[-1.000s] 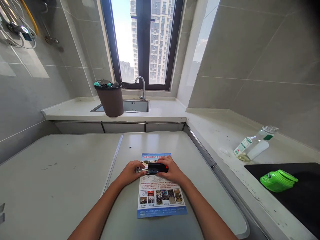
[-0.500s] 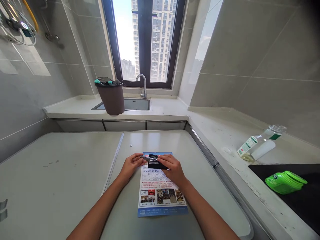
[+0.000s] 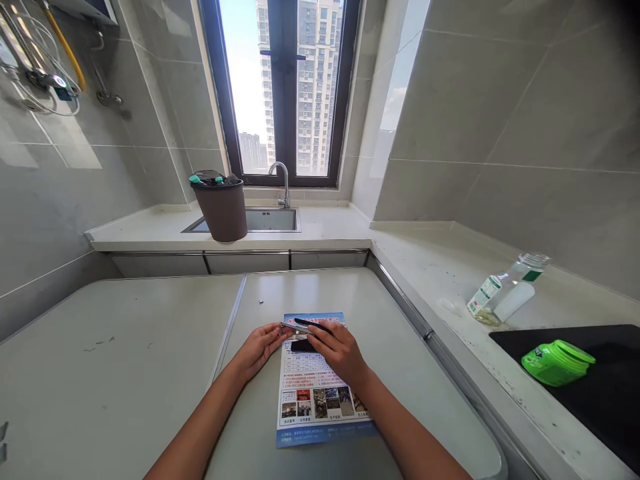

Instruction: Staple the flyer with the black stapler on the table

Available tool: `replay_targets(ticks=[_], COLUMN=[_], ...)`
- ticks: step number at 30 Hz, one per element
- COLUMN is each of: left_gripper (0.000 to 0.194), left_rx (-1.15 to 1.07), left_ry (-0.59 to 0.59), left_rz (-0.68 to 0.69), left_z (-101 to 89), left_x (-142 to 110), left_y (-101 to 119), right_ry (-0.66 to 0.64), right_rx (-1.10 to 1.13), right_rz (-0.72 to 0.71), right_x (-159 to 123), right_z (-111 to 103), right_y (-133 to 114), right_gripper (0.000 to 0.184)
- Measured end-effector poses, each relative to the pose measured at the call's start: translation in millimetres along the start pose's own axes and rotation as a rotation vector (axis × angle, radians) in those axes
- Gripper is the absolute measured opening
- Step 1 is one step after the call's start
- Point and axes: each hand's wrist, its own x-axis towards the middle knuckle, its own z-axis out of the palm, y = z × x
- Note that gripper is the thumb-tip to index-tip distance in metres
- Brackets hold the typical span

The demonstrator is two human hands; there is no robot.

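A black stapler [image 3: 306, 328] is held just above the top of a printed flyer [image 3: 320, 393] that lies flat on the white table [image 3: 150, 373]. My right hand [image 3: 339, 350] grips the stapler's black body from the right. My left hand [image 3: 260, 347] pinches its metal front end from the left. The stapler looks hinged apart, its upper arm raised off the base. Both forearms reach in from the bottom edge.
A small loose piece [image 3: 261, 301] lies on the table beyond the flyer. A brown bin [image 3: 220, 208] stands by the sink [image 3: 260, 219] and tap. On the right counter lie a clear bottle [image 3: 505, 291] and a green pack [image 3: 557, 362] on a black hob.
The stapler was pressed flat on the flyer a second ago; both hands have since lifted it and its top has swung up. The view shifted slightly.
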Motion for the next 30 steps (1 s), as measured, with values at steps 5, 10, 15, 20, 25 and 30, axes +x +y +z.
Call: replay_targets(ticks=[5, 10, 15, 20, 25, 30], left_gripper=[0.020, 0.023, 0.034, 0.045, 0.042, 0.040], left_rx=[-0.050, -0.024, 0.078, 0.179, 0.214, 0.235], left_ry=[0.151, 0.332, 0.208, 0.053, -0.017, -0.083], left_rz=[-0.002, 0.159, 0.190, 0.199, 0.202, 0.217], left_z=[-2.2, -6.6, -0.3, 13.5, 20.4, 19.5], left_x=[3.3, 6.4, 1.4, -6.7, -11.1, -10.2], left_y=[-0.8, 3.2, 5.1, 7.3, 8.9, 3.8], right_ry=[0.131, 0.226, 0.066, 0.017, -0.106, -0.118], right_rx=[-0.001, 0.196, 0.391, 0.350, 0.239, 0.138], right_rz=[0.223, 0.614, 0.824, 0.791, 0.699, 0.568], right_x=[2.0, 2.5, 1.0, -0.9, -5.3, 1.3], right_z=[-3.0, -5.4, -1.6, 8.0, 13.3, 2.5], right_y=[0.7, 14.5, 21.7, 19.5, 19.3, 8.5], right_gripper=[0.047, 0.030, 0.035, 0.041, 0.029, 0.029])
